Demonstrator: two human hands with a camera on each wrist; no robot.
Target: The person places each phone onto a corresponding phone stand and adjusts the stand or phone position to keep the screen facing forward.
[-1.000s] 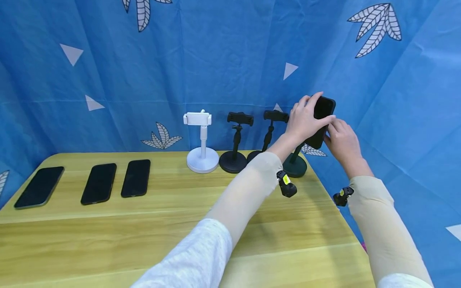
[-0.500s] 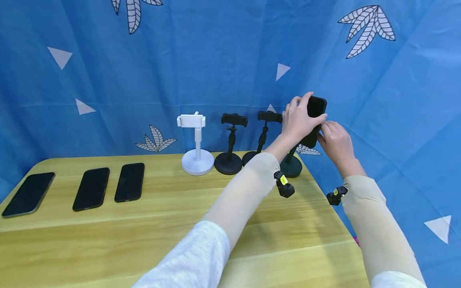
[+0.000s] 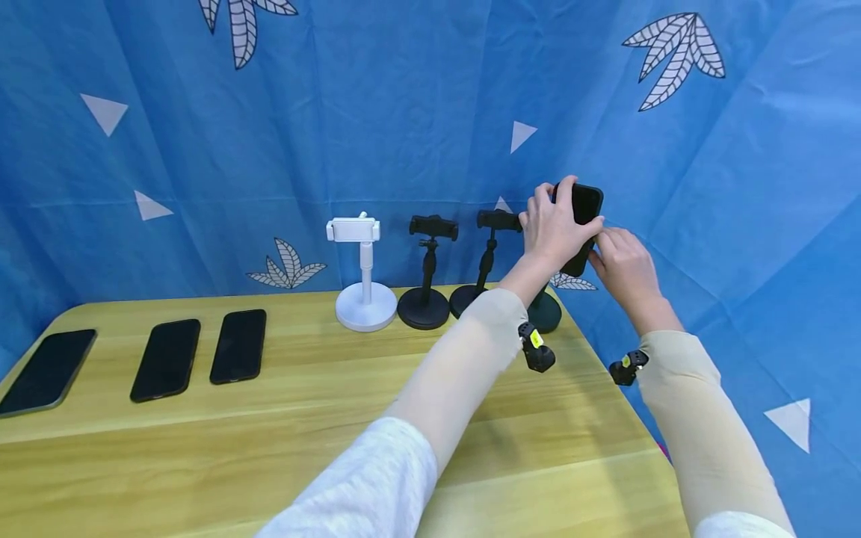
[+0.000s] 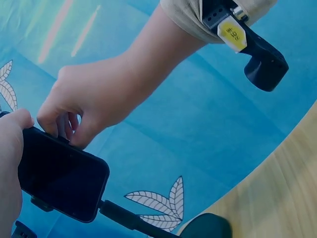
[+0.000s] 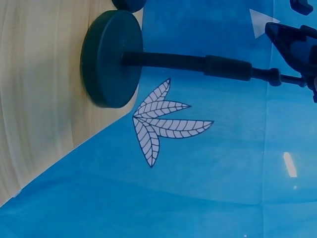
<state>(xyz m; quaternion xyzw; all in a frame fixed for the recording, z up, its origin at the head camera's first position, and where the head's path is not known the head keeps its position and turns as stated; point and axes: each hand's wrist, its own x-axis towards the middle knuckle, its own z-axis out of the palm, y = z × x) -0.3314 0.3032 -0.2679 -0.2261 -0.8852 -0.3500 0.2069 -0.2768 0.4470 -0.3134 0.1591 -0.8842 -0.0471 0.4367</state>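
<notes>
In the head view, a black smartphone [image 3: 584, 205] is upright and slightly tilted at the top of a dark green phone stand [image 3: 546, 314]. My left hand [image 3: 553, 224] grips the phone, its thumb across the front. Beside the phone's right edge, my right hand [image 3: 624, 258] has its fingers bent. The left wrist view shows the right hand [image 4: 94, 94] pinching a dark clamp piece at the phone's long edge; another clamp part [image 4: 42, 204] shows at the opposite edge. The right wrist view has the stand's round base [image 5: 111, 59] and pole, without the hand.
A white phone stand [image 3: 366, 306] and two black phone stands, one [image 3: 424, 308] beside the other [image 3: 486, 261], line the back edge. Three phones lie flat at left: one [image 3: 238, 346], another [image 3: 166, 359] and a third [image 3: 47, 371]. A blue curtain [image 3: 403, 97] hangs behind the wooden table [image 3: 235, 463].
The head view has turned slightly right, so everything sits further left in it. Both hands stay at the phone and stand, with only slight finger shifts.
</notes>
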